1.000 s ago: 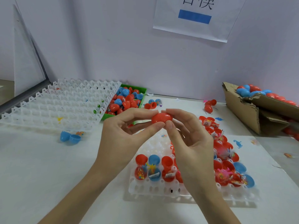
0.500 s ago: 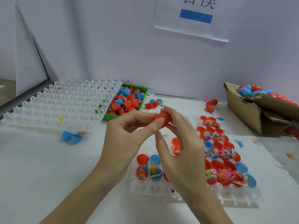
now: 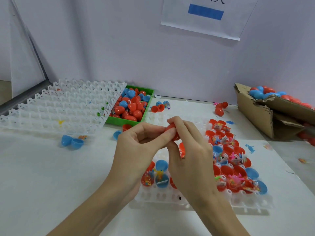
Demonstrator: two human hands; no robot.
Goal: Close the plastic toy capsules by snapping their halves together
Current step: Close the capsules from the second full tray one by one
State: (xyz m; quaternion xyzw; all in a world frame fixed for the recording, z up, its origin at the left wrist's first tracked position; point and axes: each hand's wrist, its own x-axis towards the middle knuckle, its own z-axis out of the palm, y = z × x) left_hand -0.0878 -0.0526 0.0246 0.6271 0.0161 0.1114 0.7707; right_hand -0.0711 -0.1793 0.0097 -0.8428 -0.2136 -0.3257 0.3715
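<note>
A red capsule (image 3: pixel 174 132) is held above the table between both hands, mostly covered by fingers. My left hand (image 3: pixel 136 149) pinches its left end with thumb and fingers. My right hand (image 3: pixel 187 150) curls its fingers over the top and right side. Below them a white grid tray (image 3: pixel 170 198) holds several open red and blue capsule halves with small toys inside.
An empty white grid tray (image 3: pixel 56 108) leans at the back left. Beside it a green bin (image 3: pixel 117 120) holds red and blue capsules. A torn cardboard box (image 3: pixel 255 114) with more capsules stands at the right. Open blue halves (image 3: pixel 72 142) lie loose on the table.
The capsule stays in both hands. My right hand has turned and wrapped further over it, and both hands have sunk slightly toward the tray.
</note>
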